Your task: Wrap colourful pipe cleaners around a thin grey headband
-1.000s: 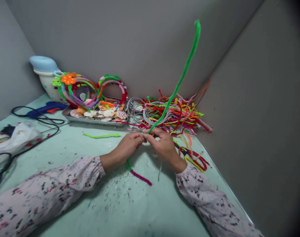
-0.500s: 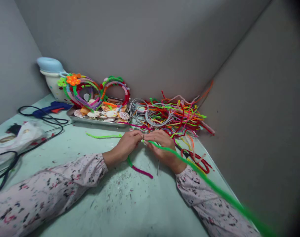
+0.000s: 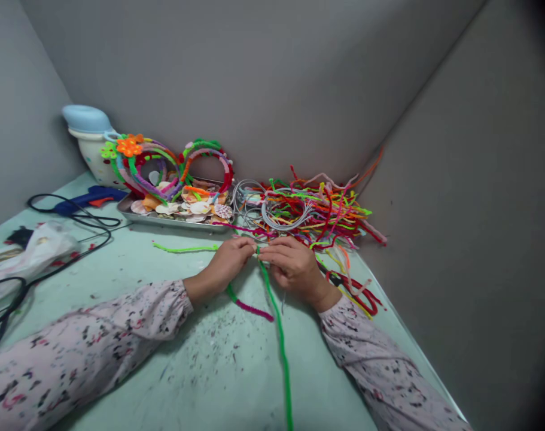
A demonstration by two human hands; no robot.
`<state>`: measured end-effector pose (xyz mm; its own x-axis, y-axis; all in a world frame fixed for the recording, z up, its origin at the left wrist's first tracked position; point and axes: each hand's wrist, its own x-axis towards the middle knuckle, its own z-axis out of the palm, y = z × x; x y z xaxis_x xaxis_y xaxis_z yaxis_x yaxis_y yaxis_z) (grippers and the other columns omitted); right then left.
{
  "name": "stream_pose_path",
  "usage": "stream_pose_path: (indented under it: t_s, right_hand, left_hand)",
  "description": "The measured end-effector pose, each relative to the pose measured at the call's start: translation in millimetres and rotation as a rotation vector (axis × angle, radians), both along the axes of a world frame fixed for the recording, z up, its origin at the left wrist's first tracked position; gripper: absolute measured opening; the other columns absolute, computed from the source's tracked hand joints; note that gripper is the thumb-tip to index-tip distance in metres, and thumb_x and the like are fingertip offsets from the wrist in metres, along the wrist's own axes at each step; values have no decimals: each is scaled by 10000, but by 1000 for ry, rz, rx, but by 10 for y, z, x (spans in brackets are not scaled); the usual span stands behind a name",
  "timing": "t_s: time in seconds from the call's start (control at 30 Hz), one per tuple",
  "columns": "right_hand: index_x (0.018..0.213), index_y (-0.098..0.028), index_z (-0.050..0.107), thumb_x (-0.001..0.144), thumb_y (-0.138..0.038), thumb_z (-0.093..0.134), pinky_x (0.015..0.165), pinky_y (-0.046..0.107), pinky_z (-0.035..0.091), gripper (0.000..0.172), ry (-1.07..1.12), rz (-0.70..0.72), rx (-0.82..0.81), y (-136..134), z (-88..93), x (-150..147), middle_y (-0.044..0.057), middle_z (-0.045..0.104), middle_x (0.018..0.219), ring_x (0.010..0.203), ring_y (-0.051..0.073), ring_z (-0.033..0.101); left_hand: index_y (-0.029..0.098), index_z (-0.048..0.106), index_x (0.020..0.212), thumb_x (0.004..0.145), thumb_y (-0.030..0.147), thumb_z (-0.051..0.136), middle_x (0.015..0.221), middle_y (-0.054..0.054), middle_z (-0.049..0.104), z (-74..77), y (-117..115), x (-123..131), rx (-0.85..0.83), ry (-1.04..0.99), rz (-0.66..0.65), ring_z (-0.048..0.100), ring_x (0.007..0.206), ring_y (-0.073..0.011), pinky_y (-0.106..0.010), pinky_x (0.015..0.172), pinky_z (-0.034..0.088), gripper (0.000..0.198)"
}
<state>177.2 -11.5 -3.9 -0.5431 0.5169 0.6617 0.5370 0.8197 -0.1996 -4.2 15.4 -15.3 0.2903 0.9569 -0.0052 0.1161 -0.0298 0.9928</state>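
Observation:
My left hand (image 3: pixel 230 260) and my right hand (image 3: pixel 294 267) meet over the middle of the table, fingers pinched close together. Between the fingertips is one end of a long green pipe cleaner (image 3: pixel 279 335), which runs down toward me past the bottom edge. From under my left hand comes a piece wrapped in green and magenta pipe cleaner (image 3: pixel 254 310). A light green pipe cleaner (image 3: pixel 182 249) sticks out to the left of that hand. Below my right hand a thin grey wire end (image 3: pixel 283 301) shows. The exact spot being pinched is mostly hidden by my fingers.
At the back, a metal tray (image 3: pixel 173 222) holds shells and colourful headbands (image 3: pixel 160 170). Beside it lie coiled wires (image 3: pixel 285 218) and a pipe cleaner heap (image 3: pixel 339 209). A blue glue gun (image 3: pixel 90 197), black cable (image 3: pixel 106 236), plastic bag (image 3: pixel 52 242) and lidded container (image 3: pixel 95 149) occupy the left.
The green pipe cleaner has swung from lying across my right forearm to hanging straight down between my hands. My right hand has turned slightly; both hands stay together.

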Motion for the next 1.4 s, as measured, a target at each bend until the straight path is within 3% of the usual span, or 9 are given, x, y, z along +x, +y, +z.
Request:
stream_pose_path:
  t_s: [0.1,0.2,0.33,0.47,0.7,1.0,1.4]
  right_hand:
    - [969,-222,671,777,-69,520,851,378,491,289,231,-94,-105,-1,31,-22,42,696,934,924,195,599]
    - [987,-200,650,824,-188,549,762,317,503,193,422,-196,-352,2,51,-63,70,651,1002,923,185,601]
    - [956,-181,638,822,-288,582,687,275,486,180,501,-124,-718,33,6,-110,41,654,870,764,148,605]
    - [922,-184,630,793,-259,595,605,242,440,153,515,-116,-796,59,-34,-123,0,607,744,657,119,552]
    - [906,-173,609,755,-274,617,536,222,394,182,563,-118,-958,51,45,-131,-21,564,685,589,101,511]
    - [915,-166,621,778,-258,597,562,229,428,167,457,-158,-841,58,-8,-112,8,621,733,643,120,560]
    - [859,-178,654,742,-116,570,645,248,439,156,206,-282,-447,-8,65,-158,19,659,768,699,139,586]
  left_hand:
    - [177,578,748,763,313,508,499,67,379,8,-9,6,24,33,1,311,436,-89,-225,447,219,154]
    - [181,573,734,779,320,504,503,65,378,14,-29,14,53,50,-17,321,454,-92,-225,461,230,161]
    - [176,589,748,793,324,504,538,57,399,20,-49,19,85,58,-64,337,487,-95,-225,479,253,177]
    - [177,583,739,795,311,500,551,53,415,30,-58,22,119,76,-74,354,513,-101,-223,497,273,167]
    - [176,566,714,813,317,474,552,49,427,81,-86,21,152,134,-79,370,535,-109,-222,516,287,195]
    - [180,554,694,802,296,462,559,45,444,135,-114,15,164,200,-71,391,554,-118,-239,551,299,183]
    - [177,517,662,807,286,475,584,41,451,142,-113,19,214,199,-43,412,590,-126,-245,571,304,186]
